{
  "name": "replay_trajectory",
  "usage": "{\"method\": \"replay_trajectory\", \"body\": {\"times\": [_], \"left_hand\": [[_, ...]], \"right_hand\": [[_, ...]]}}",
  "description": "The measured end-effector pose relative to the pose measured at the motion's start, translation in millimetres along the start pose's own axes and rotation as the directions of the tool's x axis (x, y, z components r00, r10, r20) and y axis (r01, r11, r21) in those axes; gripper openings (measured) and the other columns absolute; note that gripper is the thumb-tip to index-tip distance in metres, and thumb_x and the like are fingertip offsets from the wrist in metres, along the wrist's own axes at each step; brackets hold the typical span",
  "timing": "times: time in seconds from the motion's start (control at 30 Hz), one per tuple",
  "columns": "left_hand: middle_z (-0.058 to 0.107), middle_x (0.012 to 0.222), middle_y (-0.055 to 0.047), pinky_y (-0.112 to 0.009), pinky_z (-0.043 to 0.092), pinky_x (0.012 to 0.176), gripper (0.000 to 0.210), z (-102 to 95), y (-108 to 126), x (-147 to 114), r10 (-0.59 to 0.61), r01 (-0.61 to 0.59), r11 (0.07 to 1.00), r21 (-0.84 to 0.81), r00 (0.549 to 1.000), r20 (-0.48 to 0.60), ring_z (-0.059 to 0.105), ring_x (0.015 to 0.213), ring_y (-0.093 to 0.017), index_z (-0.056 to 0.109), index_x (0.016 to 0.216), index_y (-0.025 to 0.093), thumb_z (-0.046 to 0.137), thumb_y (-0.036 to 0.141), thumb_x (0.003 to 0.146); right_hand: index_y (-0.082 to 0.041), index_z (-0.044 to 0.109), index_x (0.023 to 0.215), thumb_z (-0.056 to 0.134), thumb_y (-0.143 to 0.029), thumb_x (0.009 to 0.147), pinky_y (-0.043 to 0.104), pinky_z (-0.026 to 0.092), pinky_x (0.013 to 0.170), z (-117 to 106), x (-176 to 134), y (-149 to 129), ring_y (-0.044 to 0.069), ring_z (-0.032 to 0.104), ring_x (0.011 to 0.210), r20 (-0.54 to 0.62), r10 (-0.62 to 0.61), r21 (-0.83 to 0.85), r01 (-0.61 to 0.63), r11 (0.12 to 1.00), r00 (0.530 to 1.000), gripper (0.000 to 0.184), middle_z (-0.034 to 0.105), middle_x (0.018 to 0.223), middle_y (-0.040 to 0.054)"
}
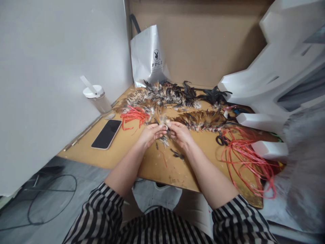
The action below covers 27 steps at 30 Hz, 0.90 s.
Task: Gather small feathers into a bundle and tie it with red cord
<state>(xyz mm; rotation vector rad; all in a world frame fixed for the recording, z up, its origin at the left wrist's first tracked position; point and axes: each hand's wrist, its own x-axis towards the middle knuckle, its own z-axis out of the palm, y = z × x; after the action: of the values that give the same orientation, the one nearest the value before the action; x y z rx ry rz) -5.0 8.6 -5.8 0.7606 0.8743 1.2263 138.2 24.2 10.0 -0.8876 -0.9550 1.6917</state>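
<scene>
My left hand (151, 134) and my right hand (179, 133) meet above the middle of the table, thumbs and fingertips pinched close together. Between them is a small tuft of brown feathers (159, 117), its tips fanning up and away from me. The quill ends are mostly hidden by my fingers. Just right of my hands lies a row of brown and black feathers (203, 120). A longer pile of speckled, brown and black feathers (162, 93) stretches behind. Cut red plastic strips (134, 115) lie left of my hands. A few loose dark feathers (177, 154) rest nearer to me.
A phone (106, 134) and a lidded cup (99, 98) are on the left. A silver bag (148, 57) stands at the back. Black-handled scissors (222, 139) and a tangle of red strips (250, 159) lie right, beside white foam pieces (270, 149).
</scene>
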Motion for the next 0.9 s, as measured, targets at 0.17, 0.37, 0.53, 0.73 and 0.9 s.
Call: {"method": "replay_trajectory", "body": {"times": [0.17,0.37,0.53,0.73,0.9], "left_hand": [[0.069,0.075,-0.01,-0.014,0.047,0.053,0.015,2.5,-4,-1,-0.032,0.033,0.999,-0.012,0.998,0.058,0.064,0.062,-0.01,0.064,0.08,0.007,0.066,0.019,0.072],[0.069,0.073,-0.009,-0.014,0.046,0.053,0.014,1.9,-5,0,-0.05,0.05,0.999,0.003,0.996,0.08,0.063,0.06,-0.008,0.065,0.078,0.007,0.066,0.02,0.072],[0.067,0.068,-0.007,-0.013,0.044,0.051,0.015,1.4,-6,1,-0.032,0.03,0.999,0.016,0.997,0.077,0.061,0.057,-0.007,0.065,0.075,0.007,0.068,0.021,0.069],[0.064,0.061,-0.005,-0.013,0.042,0.046,0.02,5.0,-5,-1,0.064,-0.066,0.992,0.108,0.998,0.025,0.057,0.05,-0.006,0.064,0.069,0.007,0.07,0.026,0.066],[0.065,0.066,-0.005,-0.013,0.04,0.045,0.023,-0.8,5,2,0.205,-0.2,0.978,0.054,0.973,-0.105,0.056,0.051,-0.005,0.064,0.076,0.009,0.072,0.026,0.063]], "right_hand": [[-0.015,0.06,0.067,0.077,-0.031,0.05,0.015,0.019,0.035,8,-1,8,0.002,0.034,0.037,-0.074,-0.041,0.041,0.044,0.998,0.996,0.029,0.051,0.045,-0.0061],[-0.015,0.061,0.068,0.077,-0.03,0.049,0.017,0.031,0.039,13,1,13,0.005,0.046,0.043,-0.12,-0.072,0.079,0.082,0.994,0.99,0.029,0.058,0.053,-0.0037],[-0.015,0.059,0.067,0.075,-0.032,0.052,0.018,0.034,0.041,14,2,17,0.005,0.045,0.043,-0.123,-0.121,0.042,0.127,0.991,0.985,0.027,0.055,0.051,-0.0046],[-0.016,0.059,0.069,0.071,-0.034,0.056,0.02,0.037,0.046,13,3,18,0.007,0.046,0.046,-0.122,-0.174,-0.084,0.164,0.983,0.977,0.025,0.055,0.053,-0.0042],[-0.015,0.063,0.071,0.065,-0.032,0.063,0.021,0.04,0.055,4,5,20,0.009,0.05,0.055,-0.021,-0.323,-0.406,0.287,0.868,0.946,0.019,0.062,0.065,0.0001]]}}
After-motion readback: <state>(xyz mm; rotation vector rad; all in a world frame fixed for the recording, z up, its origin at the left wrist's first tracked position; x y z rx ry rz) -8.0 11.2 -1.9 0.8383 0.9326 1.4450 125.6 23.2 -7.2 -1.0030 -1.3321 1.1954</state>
